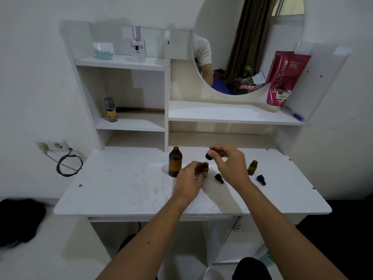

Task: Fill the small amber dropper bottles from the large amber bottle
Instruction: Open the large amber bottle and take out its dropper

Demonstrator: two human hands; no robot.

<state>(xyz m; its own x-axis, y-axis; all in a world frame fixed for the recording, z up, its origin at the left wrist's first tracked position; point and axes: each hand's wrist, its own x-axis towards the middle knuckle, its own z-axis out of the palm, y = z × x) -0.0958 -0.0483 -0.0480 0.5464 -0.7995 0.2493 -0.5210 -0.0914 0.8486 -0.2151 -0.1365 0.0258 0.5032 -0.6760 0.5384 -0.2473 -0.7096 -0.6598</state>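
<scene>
The large amber bottle (pixel 175 162) stands uncapped on the white desk (pixel 125 190), just left of my hands. My left hand (pixel 188 178) grips a small amber dropper bottle (pixel 205 167) standing on the desk, its neck open. My right hand (pixel 230 163) holds a black dropper cap (pixel 209 156) a little above and to the right of that bottle. A second black dropper cap (pixel 219 178) lies on the desk below my right hand. Another small amber bottle (pixel 252 167) stands uncapped at the right, with a dark dropper cap (pixel 261 179) lying beside it.
Behind the desk rise white shelves with a perfume bottle (pixel 138 45), a white jar (pixel 104 50), a yellow-labelled small bottle (pixel 110 110) and a comb (pixel 141 110). A red tube (pixel 282 77) leans by the round mirror (pixel 248 43). A wall socket with cable (pixel 60 150) is at the left.
</scene>
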